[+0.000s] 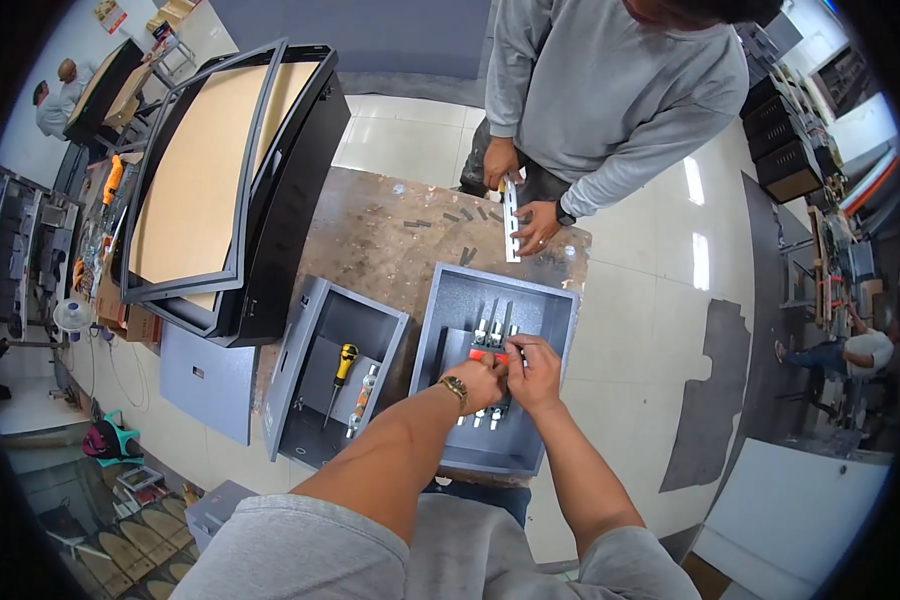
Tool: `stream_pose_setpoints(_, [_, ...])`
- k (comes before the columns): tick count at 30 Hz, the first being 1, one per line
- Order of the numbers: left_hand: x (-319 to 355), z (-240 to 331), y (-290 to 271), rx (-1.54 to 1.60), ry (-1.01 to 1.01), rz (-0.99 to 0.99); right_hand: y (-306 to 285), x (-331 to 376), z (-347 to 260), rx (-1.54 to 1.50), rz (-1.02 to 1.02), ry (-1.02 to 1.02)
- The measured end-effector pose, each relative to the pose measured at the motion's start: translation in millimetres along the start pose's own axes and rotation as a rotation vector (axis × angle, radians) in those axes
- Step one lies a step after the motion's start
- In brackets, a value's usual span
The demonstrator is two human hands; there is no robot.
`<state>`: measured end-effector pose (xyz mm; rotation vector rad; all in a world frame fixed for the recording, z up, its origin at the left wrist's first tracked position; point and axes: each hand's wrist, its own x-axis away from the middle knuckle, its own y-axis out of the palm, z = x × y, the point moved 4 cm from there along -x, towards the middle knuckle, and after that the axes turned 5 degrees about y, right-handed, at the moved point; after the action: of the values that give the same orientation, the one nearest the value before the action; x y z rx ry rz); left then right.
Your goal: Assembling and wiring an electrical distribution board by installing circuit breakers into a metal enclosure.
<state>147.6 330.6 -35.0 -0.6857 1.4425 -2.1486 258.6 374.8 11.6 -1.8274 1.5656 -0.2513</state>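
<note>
An electrical switch block (491,353) with a dark body, a red-orange part and several silver terminals sits inside an open grey metal box (552,443). My left hand (478,384) reaches over its middle, fingers curled down onto it. At the block's right side, my right hand (534,374) is closed in a pinch by the upper terminals. Whatever lies between its fingertips is too small and covered to make out. Both hands partly hide the block's lower half.
Left of the box, a second grey box (300,440) holds a yellow-black screwdriver (343,368) and a silver-ended part (362,402). Dark strips (467,257) lie on the worn table (355,220). Across it, a co-worker's hands hold a slotted white strip (512,225). Black framed cases (295,170) stand left.
</note>
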Motion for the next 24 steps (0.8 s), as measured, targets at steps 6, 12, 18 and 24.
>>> stream_pose_setpoints(6, [2,-2,2,0.063,-0.047,0.068,0,-2,-1,-0.013,-0.007,-0.016])
stream_pose_setpoints(12, [1,-2,-1,0.035,-0.011,0.045,3,4,5,-0.024,-0.028,0.006])
stream_pose_setpoints(18, [1,-3,13,-0.031,-0.007,-0.055,15,8,16,-0.002,-0.175,0.125])
stream_pose_setpoints(24, [-3,-5,8,-0.012,0.018,-0.221,17,5,16,0.044,-0.205,0.156])
